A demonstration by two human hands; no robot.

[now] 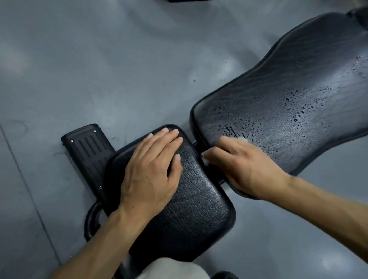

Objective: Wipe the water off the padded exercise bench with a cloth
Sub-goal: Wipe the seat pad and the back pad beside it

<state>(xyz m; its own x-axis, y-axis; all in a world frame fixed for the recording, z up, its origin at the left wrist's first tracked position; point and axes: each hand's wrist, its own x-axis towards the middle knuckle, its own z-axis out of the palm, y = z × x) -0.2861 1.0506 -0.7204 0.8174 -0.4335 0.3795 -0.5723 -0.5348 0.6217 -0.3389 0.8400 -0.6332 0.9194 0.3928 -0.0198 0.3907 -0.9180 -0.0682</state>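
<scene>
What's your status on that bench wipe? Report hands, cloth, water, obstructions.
Left hand flat on seat pad. Right hand presses white cloth at near end of long pad. Droplets remain across long pad. Nothing in the way.

the left hand (152, 172) lies flat on the seat pad (196, 205). just right of it, across the gap, the right hand (240, 165) rests on a cloth (205, 161) at the near end of the back pad (301, 93). droplets (298, 108) lie beyond the right hand. a foot plate (86, 147) sits left of the left hand.

No readable text, label or number shows anywhere.
</scene>
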